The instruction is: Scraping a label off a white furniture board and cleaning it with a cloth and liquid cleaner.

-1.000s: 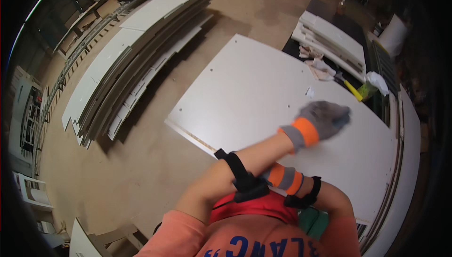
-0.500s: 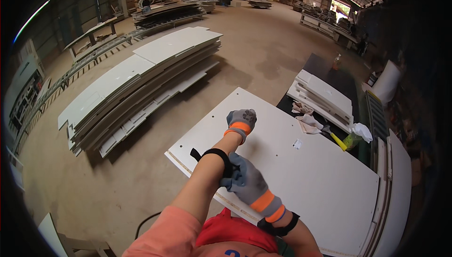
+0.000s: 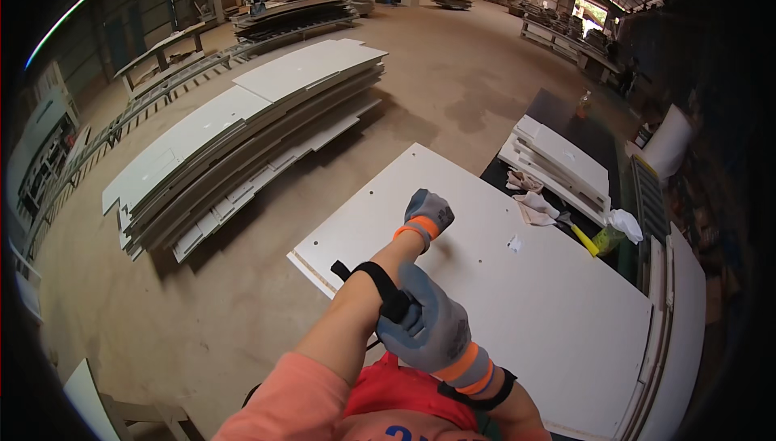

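Note:
My left hand (image 3: 427,215) wears a grey glove with an orange cuff. It is curled into a fist above a large white panel (image 3: 550,303) with nothing visible in it. A black strap (image 3: 380,279) wraps my bare left forearm. My right hand (image 3: 427,329), gloved the same way, is closed on that strap just below the wrist. Both arms reach out from my orange shirt at the lower edge.
A long stack of white panels (image 3: 242,142) lies on the dirt floor at left. A smaller stack of white boards (image 3: 558,158), rags (image 3: 529,198) and a yellow-handled tool (image 3: 586,239) sit on a dark table to the right. More panels lean at the right edge.
My left hand has drawn back from the right part of the panel toward its near-left area. The view has tilted up, showing more of the hall. My right hand stays at the strap.

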Demonstrator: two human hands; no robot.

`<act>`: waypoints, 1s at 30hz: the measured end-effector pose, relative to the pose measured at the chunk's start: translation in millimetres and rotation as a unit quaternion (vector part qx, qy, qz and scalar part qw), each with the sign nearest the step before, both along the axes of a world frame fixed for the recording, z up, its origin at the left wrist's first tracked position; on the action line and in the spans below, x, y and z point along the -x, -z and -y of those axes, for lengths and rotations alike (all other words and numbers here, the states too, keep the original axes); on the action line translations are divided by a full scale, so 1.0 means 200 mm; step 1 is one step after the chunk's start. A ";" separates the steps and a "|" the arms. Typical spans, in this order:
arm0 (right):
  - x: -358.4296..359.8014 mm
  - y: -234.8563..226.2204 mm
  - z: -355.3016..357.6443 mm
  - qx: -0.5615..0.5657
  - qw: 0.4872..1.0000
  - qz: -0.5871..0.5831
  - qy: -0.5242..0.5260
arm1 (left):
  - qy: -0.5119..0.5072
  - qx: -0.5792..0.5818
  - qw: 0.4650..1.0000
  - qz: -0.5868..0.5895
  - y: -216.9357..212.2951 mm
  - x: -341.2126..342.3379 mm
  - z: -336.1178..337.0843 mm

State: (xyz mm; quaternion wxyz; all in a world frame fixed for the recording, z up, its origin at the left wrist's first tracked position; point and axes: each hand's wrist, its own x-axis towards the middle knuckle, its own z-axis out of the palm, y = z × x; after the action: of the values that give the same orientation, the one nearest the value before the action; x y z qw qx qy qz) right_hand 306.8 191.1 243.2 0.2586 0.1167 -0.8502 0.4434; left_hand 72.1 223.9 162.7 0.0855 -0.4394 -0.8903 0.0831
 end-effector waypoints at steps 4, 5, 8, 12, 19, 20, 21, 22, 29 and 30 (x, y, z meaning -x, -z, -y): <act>-0.15 -0.05 -0.01 -0.049 0.997 0.032 -0.055 | 0.030 -0.133 0.991 0.003 0.00 -0.08 -0.10; -0.18 -0.06 -0.04 -0.041 0.986 0.119 -0.113 | 0.056 -0.191 0.980 0.008 0.01 -0.12 -0.12; -0.12 -0.15 -0.25 -0.099 0.991 -0.050 -0.070 | 0.281 -0.074 0.957 0.015 0.10 -0.43 -0.19; 0.20 -0.30 -0.34 -0.068 0.981 0.130 -0.126 | 0.461 -0.137 0.870 0.112 0.09 -0.80 -0.11; 0.30 -0.07 -0.33 -0.034 0.902 0.401 -0.158 | 0.487 -0.188 0.786 0.330 0.06 -1.16 -0.19; 0.31 -0.01 -0.34 -0.008 0.905 0.400 -0.143 | 0.487 -0.182 0.777 0.354 0.07 -1.19 -0.16; 0.31 0.02 -0.35 -0.001 0.906 0.401 -0.137 | 0.494 -0.165 0.764 0.380 0.10 -1.21 -0.14; 0.31 0.05 -0.35 0.000 0.887 0.444 -0.123 | 0.500 -0.145 0.751 0.406 0.13 -1.25 -0.10; 0.30 0.07 -0.27 -0.123 0.817 0.540 -0.157 | 0.540 0.001 0.593 0.597 0.27 -1.57 0.21; 0.32 0.05 -0.27 -0.087 0.832 0.525 -0.158 | 0.536 0.006 0.577 0.616 0.27 -1.61 0.25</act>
State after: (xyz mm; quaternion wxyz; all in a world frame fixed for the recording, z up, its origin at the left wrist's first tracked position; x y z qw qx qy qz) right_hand 243.8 244.3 232.6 -0.3109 0.0212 -0.8634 0.3969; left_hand 394.5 174.1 108.7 -0.4572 -0.7827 -0.3300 -0.2635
